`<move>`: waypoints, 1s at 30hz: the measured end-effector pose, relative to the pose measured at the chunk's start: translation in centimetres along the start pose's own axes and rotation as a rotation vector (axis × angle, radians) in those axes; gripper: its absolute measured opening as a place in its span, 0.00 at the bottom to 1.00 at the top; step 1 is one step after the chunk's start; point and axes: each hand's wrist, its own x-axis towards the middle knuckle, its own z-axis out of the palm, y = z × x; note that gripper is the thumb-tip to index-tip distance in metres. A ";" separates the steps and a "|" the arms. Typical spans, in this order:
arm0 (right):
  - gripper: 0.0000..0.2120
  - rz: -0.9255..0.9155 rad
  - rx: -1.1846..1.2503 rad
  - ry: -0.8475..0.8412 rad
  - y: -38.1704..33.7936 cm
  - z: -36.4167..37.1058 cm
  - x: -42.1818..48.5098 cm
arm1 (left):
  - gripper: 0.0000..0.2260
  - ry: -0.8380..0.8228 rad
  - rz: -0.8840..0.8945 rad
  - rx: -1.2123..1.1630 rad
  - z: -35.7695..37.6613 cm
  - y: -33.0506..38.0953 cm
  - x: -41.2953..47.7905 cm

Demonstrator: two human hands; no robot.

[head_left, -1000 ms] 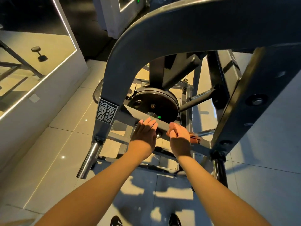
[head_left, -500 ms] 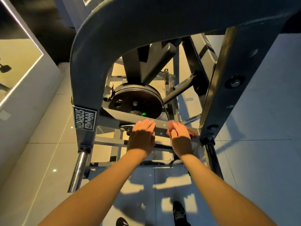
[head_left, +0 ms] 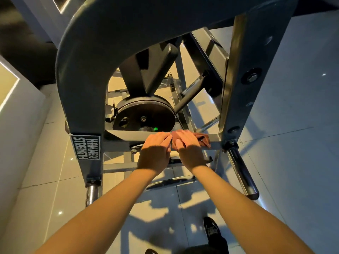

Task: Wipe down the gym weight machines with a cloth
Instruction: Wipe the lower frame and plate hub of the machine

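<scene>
Wiping crossbar (head_left: 126, 135) with cloth (head_left: 203, 139).
Right hand (head_left: 187, 146) grip flat, pressing cloth onto crossbar for friction; left hand (head_left: 156, 150) flat on crossbar beside it, holding nothing, likely bracing.

The person is leaning over the Hammer Strength machine (head_left: 110, 33), pressing a reddish-brown cloth (head_left: 204, 139) onto its grey crossbar (head_left: 126, 135) with the right grip (head_left: 189, 147). The left grip (head_left: 156, 150) is resting just beside it, fingers straight on the bar. A black weight plate (head_left: 146, 114) is sitting behind the crossbar.
</scene>
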 end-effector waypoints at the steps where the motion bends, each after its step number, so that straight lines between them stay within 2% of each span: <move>1: 0.14 -0.119 -0.037 0.009 -0.1 0.1 0.0 | 0.13 0.015 0.014 -0.006 0.0 -0.1 0.0; 3: 0.14 -0.155 -0.028 0.011 0.9 -0.5 0.0 | 0.14 0.018 0.040 0.008 0.0 -0.4 -0.2; 5: 0.18 0.062 0.189 0.029 2.5 -1.5 -0.8 | 0.14 0.016 0.043 0.035 0.0 -0.6 -0.4; 7: 0.17 0.237 0.363 0.163 4.1 -1.8 -1.2 | 0.15 0.022 0.041 0.039 0.0 -0.7 -0.5; 9: 0.14 0.323 0.355 0.219 3.8 -1.9 -0.6 | 0.15 0.033 0.030 0.031 0.0 -0.5 -0.5; 14: 0.16 0.148 0.379 0.080 -1.2 -0.8 1.1 | 0.17 0.057 -0.019 -0.008 0.2 -0.3 -0.2; 17: 0.16 0.074 0.356 -0.022 0.5 -1.0 0.9 | 0.18 0.036 0.002 -0.003 -0.1 -0.3 -0.2; 19: 0.15 0.196 0.412 -0.077 1.9 -2.8 0.8 | 0.18 0.012 0.016 0.002 -0.3 -0.4 -0.2; 23: 0.14 0.522 0.469 -0.072 5.0 -3.6 1.1 | 0.16 -0.030 -0.003 -0.013 -0.2 -0.7 -0.4; 25: 0.11 0.646 0.624 -0.068 5.0 -3.0 0.9 | 0.14 -0.028 -0.042 -0.036 -0.2 -0.5 -0.4; 26: 0.11 0.639 0.677 -0.028 4.3 -3.1 0.8 | 0.14 -0.028 -0.073 -0.041 -0.3 -0.3 -0.5; 28: 0.13 0.499 0.723 0.135 2.3 -3.4 1.0 | 0.14 -0.043 -0.139 -0.029 -0.8 0.1 -0.7; 30: 0.16 0.349 0.729 0.148 -0.2 -3.6 2.4 | 0.14 -0.058 -0.185 0.003 -0.7 0.2 -1.2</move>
